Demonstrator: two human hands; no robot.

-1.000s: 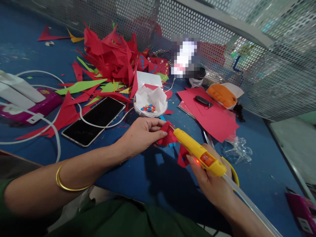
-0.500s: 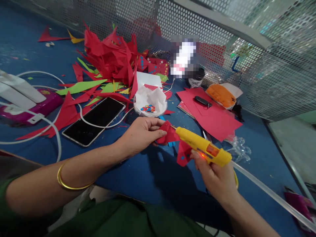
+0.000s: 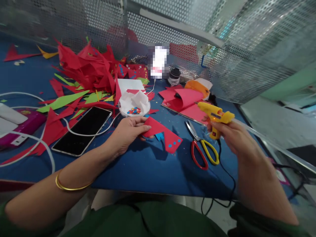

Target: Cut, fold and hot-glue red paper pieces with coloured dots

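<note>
My left hand point(image 3: 130, 133) pinches the left end of a folded red paper piece point(image 3: 161, 131), thumb on top. Blue dots mark its lower right corner, and a blue paper strip point(image 3: 159, 136) shows beneath it. My right hand point(image 3: 227, 131) grips a yellow glue gun point(image 3: 212, 112) by its handle, nozzle pointing left, well apart from the red piece. A long clear glue stick sticks out of the gun's back. Scissors point(image 3: 199, 144) with one red and one yellow handle lie between the hands. Just beyond my left hand stands a paper-lined bowl point(image 3: 124, 102) of small coloured bits.
A black-screened phone point(image 3: 84, 130) lies left under a white cable point(image 3: 98, 134). Red paper scraps point(image 3: 86, 65) pile up at the back left, near a mesh partition point(image 3: 143, 29). Red sheets point(image 3: 195, 110) lie back right. The gun's black cord point(image 3: 228, 174) hangs over the table's front edge.
My right hand has drawn the glue gun away from the red paper, to the right and back, uncovering the scissors. A red sheet beneath the gun now curls up. The view has shifted right.
</note>
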